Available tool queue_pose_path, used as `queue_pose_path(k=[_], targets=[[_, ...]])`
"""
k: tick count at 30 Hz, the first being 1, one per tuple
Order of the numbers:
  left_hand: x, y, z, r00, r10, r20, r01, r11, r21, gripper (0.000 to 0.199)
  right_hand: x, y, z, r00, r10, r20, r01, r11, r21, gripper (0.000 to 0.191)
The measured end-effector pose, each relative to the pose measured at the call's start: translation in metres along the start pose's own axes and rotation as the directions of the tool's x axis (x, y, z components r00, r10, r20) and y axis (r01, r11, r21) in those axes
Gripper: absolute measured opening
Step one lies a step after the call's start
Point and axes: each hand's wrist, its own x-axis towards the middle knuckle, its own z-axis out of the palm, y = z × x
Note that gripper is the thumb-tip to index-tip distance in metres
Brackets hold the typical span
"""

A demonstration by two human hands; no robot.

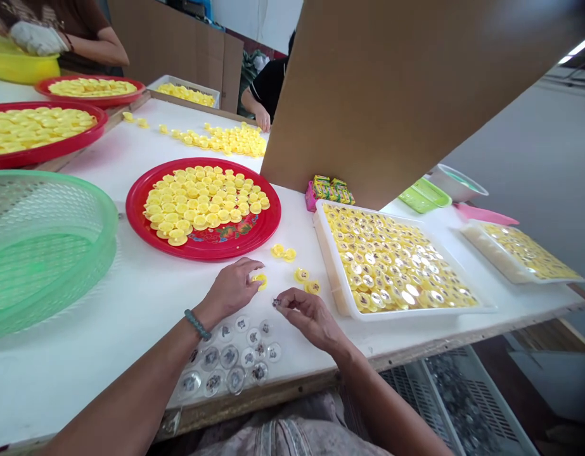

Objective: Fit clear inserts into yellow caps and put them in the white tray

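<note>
carefully pinched: two small parts near the flowered red tray (262, 229)

on the near side of the flowered red tray, the left hand (229, 286) had its grip closed on a yellow piece (260, 278), thumb and fingers at its edge. just to the right of that, the right hand (311, 315) pinched a small printed disc (276, 302) between thumb and fingertips, slightly apart from the yellow piece. both were above the white surface (144, 304).

the thin disc looked the likelier one to be lost: with so little edge to hold, it could slip or turn over if the pinch loosened. too hard a squeeze on the yellow piece could make it skid away, and fingers over the faces could smudge the print or hide a crooked fit.

the clear discs (229, 356) lay farther to the near side of the tray, close to the front edge, with the bracelet (198, 324) right beside them. a dragged wrist could push some out of place or over that edge. loose yellow pieces (312, 287) sat to the tray's near right, between it and the white tray (337, 285), where a swing of the right hand might scatter them.
</note>
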Motion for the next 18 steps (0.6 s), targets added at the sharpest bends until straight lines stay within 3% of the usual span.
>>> queue_pose_path(k=[3, 7, 13, 18], targets=[[-0.002, 0.013, -0.003, 0.995, -0.076, 0.058, 0.089, 0.956, -0.278, 0.025, 0.011, 0.007, 0.0, 0.997, 0.063, -0.042, -0.055, 0.983, 0.176, 0.014], [-0.004, 0.021, 0.0, 0.968, -0.145, 0.207, 0.237, 0.809, -0.539, 0.025, 0.024, 0.011, 0.005, 0.99, 0.084, -0.109, -0.047, 0.95, 0.308, 0.017], [-0.006, 0.018, 0.014, 0.924, -0.301, 0.235, 0.378, 0.637, -0.672, 0.023, 0.036, 0.018, 0.013, 0.955, 0.108, -0.275, 0.003, 0.927, 0.376, 0.017], [-0.008, 0.018, 0.021, 0.921, -0.352, 0.167, 0.363, 0.621, -0.695, 0.028, 0.038, 0.02, 0.02, 0.932, 0.202, -0.301, 0.009, 0.817, 0.577, 0.015]])
